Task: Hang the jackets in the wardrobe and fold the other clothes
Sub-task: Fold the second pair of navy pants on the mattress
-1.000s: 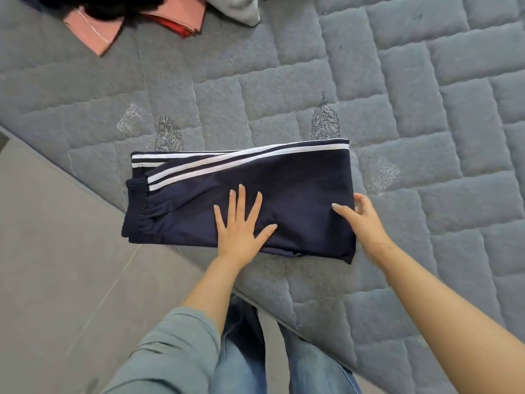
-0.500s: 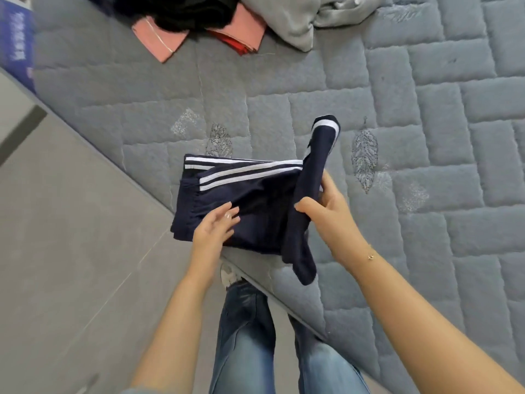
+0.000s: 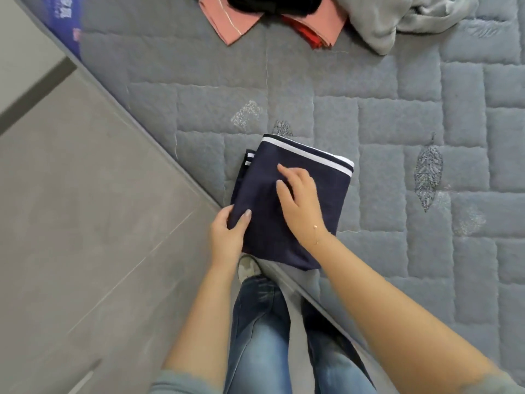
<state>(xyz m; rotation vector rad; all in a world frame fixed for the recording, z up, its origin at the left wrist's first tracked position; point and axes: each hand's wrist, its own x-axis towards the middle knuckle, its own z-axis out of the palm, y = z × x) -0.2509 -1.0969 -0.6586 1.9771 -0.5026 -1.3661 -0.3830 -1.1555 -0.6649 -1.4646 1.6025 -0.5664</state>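
On the bed, left hand pinches folded trousers; right hand presses flat.

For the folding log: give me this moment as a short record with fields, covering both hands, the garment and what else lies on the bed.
garment: navy track trousers with white side stripes, folded into a compact square
surface: grey quilted bed cover, near its edge
left hand: left hand grips the trousers' near-left corner, thumb on top
right hand: right hand rests on top of the fold
other clothes: pink folded cloth, black garment, light grey crumpled garment at the far side
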